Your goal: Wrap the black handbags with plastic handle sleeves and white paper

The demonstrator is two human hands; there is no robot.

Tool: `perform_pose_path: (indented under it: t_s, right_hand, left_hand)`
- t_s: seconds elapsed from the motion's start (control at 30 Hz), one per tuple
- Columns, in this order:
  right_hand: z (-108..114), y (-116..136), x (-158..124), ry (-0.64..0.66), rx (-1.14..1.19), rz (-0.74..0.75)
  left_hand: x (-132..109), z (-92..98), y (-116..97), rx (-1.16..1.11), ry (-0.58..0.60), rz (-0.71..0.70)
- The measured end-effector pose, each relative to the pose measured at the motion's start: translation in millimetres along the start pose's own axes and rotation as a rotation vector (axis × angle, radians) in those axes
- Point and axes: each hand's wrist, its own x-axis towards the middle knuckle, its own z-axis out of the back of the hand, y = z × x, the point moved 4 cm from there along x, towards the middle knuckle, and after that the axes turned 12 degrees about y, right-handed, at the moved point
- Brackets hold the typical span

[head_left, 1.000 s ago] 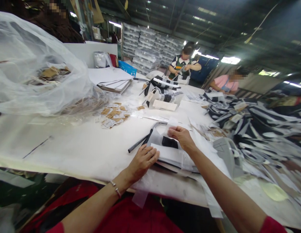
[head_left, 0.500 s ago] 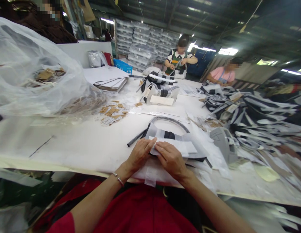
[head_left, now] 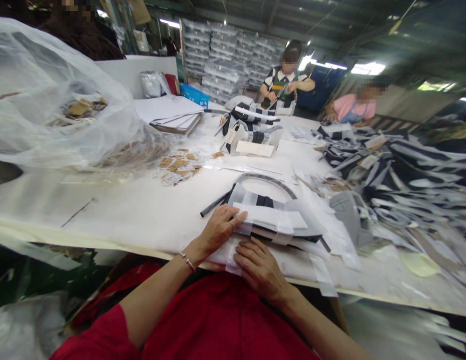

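Observation:
A black-and-white handbag (head_left: 264, 201) lies on the white table, partly covered by translucent wrapping, with its curved handle (head_left: 272, 179) on the far side. A white paper strip (head_left: 274, 216) lies across its near part, with clear tape over it. My left hand (head_left: 222, 226) rests on the bag's near left corner, fingers stretched out and pressing on the paper. My right hand (head_left: 261, 267) is lower, by the table's front edge, apart from the bag. Its fingers are extended and slightly bent, fingertips beside a clear tape strip (head_left: 233, 260) that hangs at the edge.
Small brown tags (head_left: 179, 164) lie left of the bag, near a large clear plastic bag (head_left: 63, 100). Another wrapped handbag (head_left: 255, 142) stands farther back. Black-and-white pieces (head_left: 405, 175) are heaped at right. Two people (head_left: 287, 82) work across the table.
My right hand has drawn back off the paper strip, down towards the table's front edge and the hanging tape. My left hand has stayed on the bag's left corner. The camera view has shifted slightly.

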Motion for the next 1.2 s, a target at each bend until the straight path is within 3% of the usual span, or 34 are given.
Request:
perform_pose_path:
  t_s: [0.13,0.23,0.33,0.43,0.5,0.6,0.77,0.97,1.07,1.2]
  right_hand:
    - [-1,5,17,-0.098,0.165,-0.01]
    - [-3,9,14,-0.146,0.257,-0.068]
    - [0,14,3,-0.092,0.266,-0.076]
    - [17,20,-1,-0.06,0.199,-0.014]
    - [34,19,4,-0.131,0.116,0.003]
    - [49,8,15,-0.231,0.073,-0.085]
    - [38,-6,21,-0.185,0.196,-0.193]
    - [35,-5,14,-0.21,0.269,-0.202]
    - [39,-7,15,-0.209,0.298,-0.222]
    - [43,-2,16,-0.199,0.193,-0.183]
  left_hand:
    - [-1,0.3,-1,0.025,-0.001,-0.004]
    - [-1,0.5,-2,0.035,0.0,-0.011]
    - [-1,1.9,-4,0.04,-0.014,-0.032]
    - [-1,3.3,-7,0.046,0.002,-0.046]
    - [-1,4.0,-8,0.042,0.022,-0.046]
    - [-1,4.7,-10,0.039,0.042,-0.053]
    - [-6,7.0,-10,0.005,0.156,-0.058]
    - [-16,19.9,-16,-0.131,0.309,-0.118]
    - [-11,21.4,-15,-0.26,0.269,-0.036]
    - [-2,19.0,-16,-0.346,0.104,0.103]
